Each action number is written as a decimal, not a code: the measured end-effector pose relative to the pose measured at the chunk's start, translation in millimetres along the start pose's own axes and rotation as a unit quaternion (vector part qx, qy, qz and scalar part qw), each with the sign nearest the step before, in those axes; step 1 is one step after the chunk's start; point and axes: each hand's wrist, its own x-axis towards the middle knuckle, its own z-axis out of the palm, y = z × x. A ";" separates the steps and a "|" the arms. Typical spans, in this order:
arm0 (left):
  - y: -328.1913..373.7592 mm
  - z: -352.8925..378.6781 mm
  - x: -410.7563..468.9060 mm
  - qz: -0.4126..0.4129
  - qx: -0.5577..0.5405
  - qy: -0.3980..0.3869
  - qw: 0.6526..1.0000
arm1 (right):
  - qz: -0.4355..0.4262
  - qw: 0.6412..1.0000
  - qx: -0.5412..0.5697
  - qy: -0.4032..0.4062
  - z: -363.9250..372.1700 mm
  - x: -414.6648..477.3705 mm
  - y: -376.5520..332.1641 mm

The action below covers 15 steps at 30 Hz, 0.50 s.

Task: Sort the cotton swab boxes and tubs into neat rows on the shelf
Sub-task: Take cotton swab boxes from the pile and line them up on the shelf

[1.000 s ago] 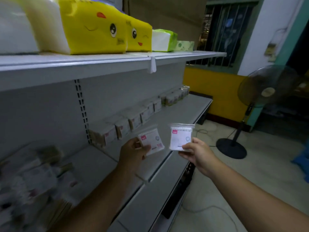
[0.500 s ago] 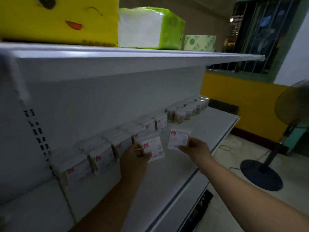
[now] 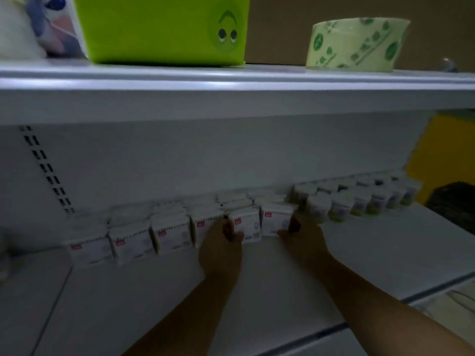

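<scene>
Several white cotton swab boxes with red logos stand in a row (image 3: 169, 235) along the back of the white shelf (image 3: 359, 258). My left hand (image 3: 221, 249) grips one box (image 3: 246, 224) at its left edge, standing on the shelf in that row. My right hand (image 3: 303, 236) holds the neighbouring box (image 3: 276, 220) at its right side and bottom, at the right end of the row. Just to the right, several round swab tubs (image 3: 354, 199) stand in two rows against the back wall.
An upper shelf (image 3: 231, 96) overhangs close above, carrying a green tissue pack (image 3: 164, 29) and a pale green roll (image 3: 357, 42). A slotted upright (image 3: 46, 170) runs down the back panel at left. A yellow wall (image 3: 449, 150) shows at right.
Both hands have carried their boxes from mid-air in to the back of the shelf and set them into the row. The camera has moved closer and lower, under the upper shelf.
</scene>
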 end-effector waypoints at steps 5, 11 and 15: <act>4.6 4.0 -3.3 -0.009 0.005 0.059 0.998 | -0.051 0.998 -0.006 -0.021 3.5 20.2 11.8; 4.9 8.3 -15.8 0.195 0.089 0.023 0.976 | -0.070 0.997 -0.024 -0.012 10.8 23.1 21.6; 4.2 13.9 -9.9 0.205 0.112 -0.026 0.972 | -0.098 0.995 -0.034 -0.005 12.2 22.8 22.3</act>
